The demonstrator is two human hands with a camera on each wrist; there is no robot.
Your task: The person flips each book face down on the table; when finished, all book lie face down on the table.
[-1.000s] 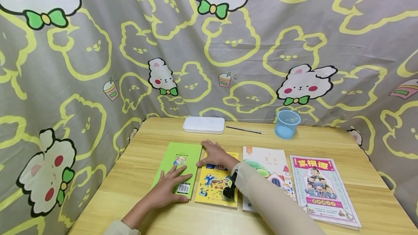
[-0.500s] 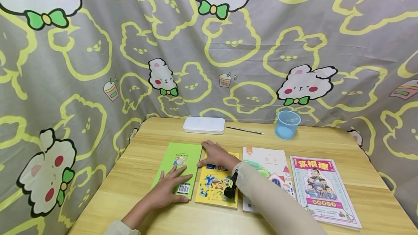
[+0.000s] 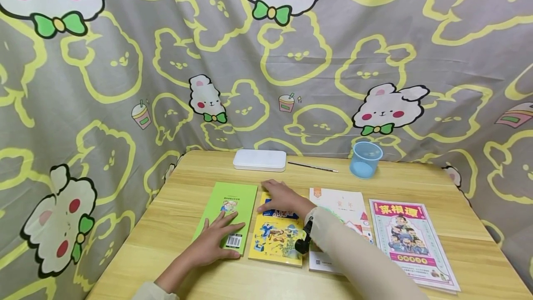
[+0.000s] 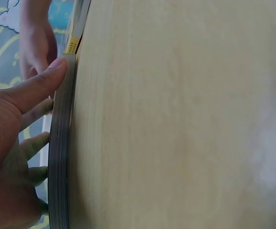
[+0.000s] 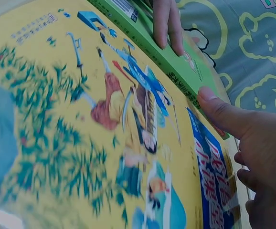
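Observation:
A green book (image 3: 243,196) lies on the table with a barcode near its lower edge. My left hand (image 3: 214,240) rests on it, fingers spread over the cover; in the left wrist view the thumb touches the edge of the page block (image 4: 60,143). Just to the right lies a yellow illustrated book (image 3: 276,240). My right hand (image 3: 287,198) is over its upper part, fingers extended toward the top edge and the thumb pointing left. In the right wrist view that thumb (image 5: 214,102) overlaps the border between the yellow and green books.
Right of the yellow book lie a white book (image 3: 339,196), partly under the right sleeve, and a pink-bordered book (image 3: 410,240). Along the back are a white case (image 3: 260,159), a pencil (image 3: 312,166) and a blue cup (image 3: 366,161). A patterned curtain (image 3: 250,138) hangs behind.
My right hand has shifted slightly right, away from the green book, uncovering more of the yellow book's title. My left hand has stayed in place.

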